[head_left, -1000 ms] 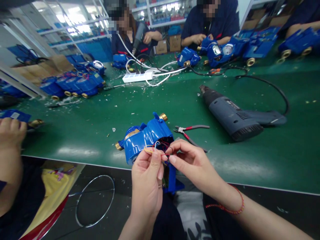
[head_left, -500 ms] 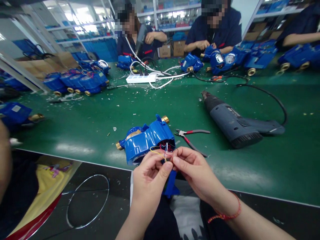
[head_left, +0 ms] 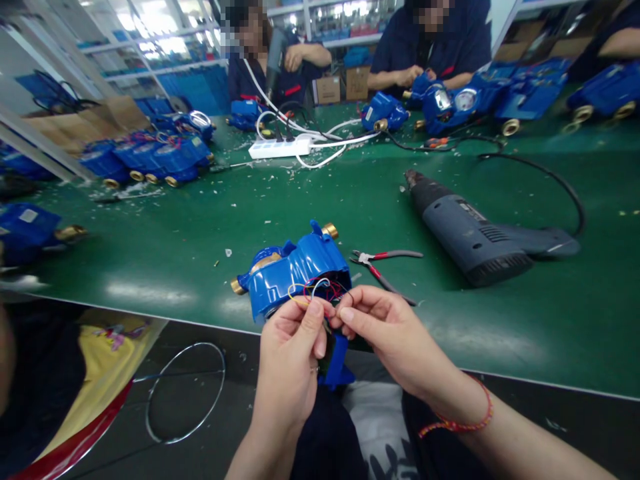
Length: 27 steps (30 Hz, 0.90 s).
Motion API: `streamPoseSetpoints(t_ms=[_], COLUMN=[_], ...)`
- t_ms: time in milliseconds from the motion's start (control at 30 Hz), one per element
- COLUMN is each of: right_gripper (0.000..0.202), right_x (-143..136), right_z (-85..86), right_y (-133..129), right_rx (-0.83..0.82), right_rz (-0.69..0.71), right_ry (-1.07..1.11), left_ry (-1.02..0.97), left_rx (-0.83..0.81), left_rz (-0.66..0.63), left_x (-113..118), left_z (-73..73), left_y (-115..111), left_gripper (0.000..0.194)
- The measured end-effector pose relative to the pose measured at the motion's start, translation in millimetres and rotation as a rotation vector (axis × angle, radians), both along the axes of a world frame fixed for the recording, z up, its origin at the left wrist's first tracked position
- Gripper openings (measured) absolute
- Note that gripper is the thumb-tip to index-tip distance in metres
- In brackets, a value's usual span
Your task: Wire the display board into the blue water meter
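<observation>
A blue water meter [head_left: 303, 267] with brass threaded ends lies on the green bench near its front edge. Thin yellow, white, red and black wires [head_left: 320, 285] come out of its open end. My left hand [head_left: 290, 347] pinches some of these wires between thumb and forefinger. Close against it, my right hand [head_left: 390, 327] is closed in a pinch on wires too; the fingertips hide their ends. Below my fingers, a blue plastic part [head_left: 337, 363] hangs past the bench edge, partly covered by my left hand.
Red-handled cutting pliers [head_left: 383, 256] and a heat gun [head_left: 473, 233] lie to the right. A white power strip [head_left: 280, 147] with cables sits farther back. Blue meters [head_left: 175, 160] stand in rows at left and right. Co-workers [head_left: 433, 50] sit across the bench; a metal ring [head_left: 223, 387] is below.
My left hand has shifted slightly left and the wires now bend in a different loop. The right hand stays pinched close by. The whole view has tilted slightly.
</observation>
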State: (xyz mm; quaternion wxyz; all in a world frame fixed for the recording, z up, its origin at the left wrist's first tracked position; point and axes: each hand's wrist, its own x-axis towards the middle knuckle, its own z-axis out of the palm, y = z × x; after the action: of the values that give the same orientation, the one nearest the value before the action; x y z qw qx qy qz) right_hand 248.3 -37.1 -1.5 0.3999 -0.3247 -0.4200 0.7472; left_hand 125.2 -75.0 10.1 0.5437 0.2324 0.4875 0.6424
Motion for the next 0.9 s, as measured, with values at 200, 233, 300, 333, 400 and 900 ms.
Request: streamPoseSetpoints(t_ms=[200,233,300,333,400,900], right_gripper=[0.027,0.028,0.030,0.031,0.035,0.027], right_x=[-0.2,0.2,0.5,0.4,-0.3,0.7], right_z=[-0.3,-0.1,-0.4,-0.9,-2.8,-6.3], right_y=[-0.4,-0.4,-0.1,0.1,0.5,0.5], right_rx=[-0.077,-0.075,-0.045,-0.021,0.040,0.116], right_rz=[0.007,0.011,0.016,0.015,0.002,0.021], right_ry=[0.037,0.035,0.009,-0.014,-0.076,-0.138], left_ry=[0.028,0.053,0.127,0.175,0.264,0.301], left_rx=[-0.052,-0.054,-0.049,-0.041,-0.016,0.054], left_rz=[0.027,0.035,0.056,0.067,0.089,0.002], left_x=[0.3,0.0,-0.5,-0.7,-0.8,-0.3], left_z=[1.1,0.4,-1.9,-3.3,-5.9,-4.8], left_y=[2.2,2.1,2.0,2.1,2.7,-0.1], left_gripper=[0.031,0.031,0.029,0.027,0.021,0.014])
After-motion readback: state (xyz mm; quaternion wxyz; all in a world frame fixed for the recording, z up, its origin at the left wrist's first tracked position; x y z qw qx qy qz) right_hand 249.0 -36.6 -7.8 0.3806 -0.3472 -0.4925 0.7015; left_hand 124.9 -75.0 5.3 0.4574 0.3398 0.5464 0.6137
